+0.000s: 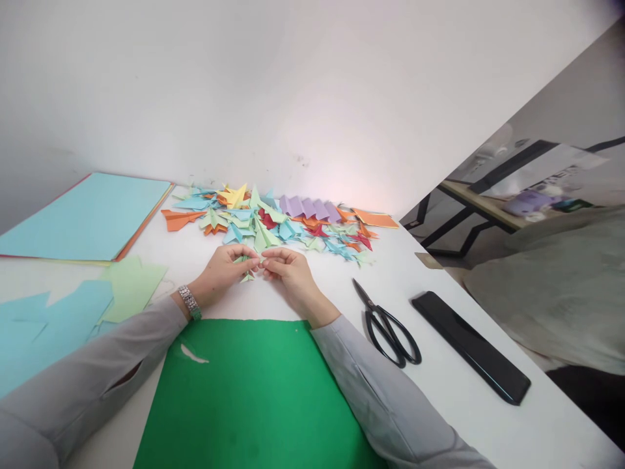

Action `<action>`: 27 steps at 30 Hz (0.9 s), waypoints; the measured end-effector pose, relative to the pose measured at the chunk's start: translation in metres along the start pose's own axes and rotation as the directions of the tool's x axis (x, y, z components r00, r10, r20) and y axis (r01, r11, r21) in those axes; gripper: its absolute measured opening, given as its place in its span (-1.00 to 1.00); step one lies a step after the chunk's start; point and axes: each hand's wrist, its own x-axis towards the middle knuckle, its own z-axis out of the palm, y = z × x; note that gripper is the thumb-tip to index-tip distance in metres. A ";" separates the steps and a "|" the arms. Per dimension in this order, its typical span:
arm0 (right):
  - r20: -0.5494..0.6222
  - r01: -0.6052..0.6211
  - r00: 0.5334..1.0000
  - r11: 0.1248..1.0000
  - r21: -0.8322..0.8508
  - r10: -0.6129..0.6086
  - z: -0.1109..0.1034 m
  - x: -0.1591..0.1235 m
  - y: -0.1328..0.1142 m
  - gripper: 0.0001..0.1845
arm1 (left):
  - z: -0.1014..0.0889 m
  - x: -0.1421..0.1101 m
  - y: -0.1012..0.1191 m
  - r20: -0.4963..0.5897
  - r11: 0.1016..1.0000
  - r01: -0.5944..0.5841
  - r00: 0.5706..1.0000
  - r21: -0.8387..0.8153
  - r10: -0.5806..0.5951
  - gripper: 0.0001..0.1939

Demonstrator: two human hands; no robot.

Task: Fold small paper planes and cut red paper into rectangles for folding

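Observation:
Just above the green sheet's far edge, my left hand and my right hand meet fingertip to fingertip. Between them is a small light green folded paper; my fingers hide most of it. Both hands are closed in a pinch on it, thumbs against fingers. Right behind the hands lies a heap of folded paper pieces in light green, blue, orange, red and yellow, several shaped like little planes. A row of purple pleated paper rests in the heap. The green sheet spreads beneath my forearms.
Black-handled scissors lie right of my right hand, beside a long black case. Stacked coloured sheets sit at the back left, with loose blue paper and light green paper nearer. A person's clothed body is at the right.

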 end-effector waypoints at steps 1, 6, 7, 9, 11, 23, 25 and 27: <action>0.000 0.000 1.000 1.000 0.000 0.000 0.000 0.000 0.000 -0.79 | 0.000 0.000 0.000 -0.001 1.000 -0.001 1.000 0.006 0.001 -0.74; -0.010 0.009 1.000 1.000 -0.016 -0.010 0.000 0.000 0.000 -0.79 | 0.000 -0.001 0.001 -0.008 0.999 -0.026 1.000 0.041 0.026 -0.77; -0.017 0.014 1.000 1.000 -0.020 -0.014 0.001 0.000 0.000 -0.79 | 0.000 -0.001 0.002 -0.007 0.998 -0.031 0.999 0.051 0.031 -0.78; -0.034 0.022 0.999 0.999 -0.029 -0.023 0.001 0.000 0.000 -0.78 | 0.000 -0.002 0.002 -0.004 0.997 -0.040 0.999 0.072 0.040 -0.79; -0.057 0.035 0.998 0.999 -0.041 -0.037 0.002 0.000 0.000 -0.77 | 0.000 -0.002 0.003 0.000 0.994 -0.049 0.999 0.095 0.049 -0.79; -0.122 0.053 0.991 0.996 -0.073 -0.062 0.003 0.003 0.006 -0.76 | 0.000 -0.002 0.004 -0.034 0.989 -0.034 0.999 0.141 0.039 -0.80; -0.106 0.053 0.993 0.997 -0.048 -0.058 0.003 0.003 0.006 -0.74 | 0.000 -0.001 0.001 -0.034 0.993 -0.016 0.999 0.118 0.020 -0.79; -0.093 0.057 0.994 0.998 -0.033 -0.060 0.003 0.002 0.006 -0.74 | 0.001 0.000 -0.001 -0.031 0.996 -0.001 1.000 0.088 0.004 -0.79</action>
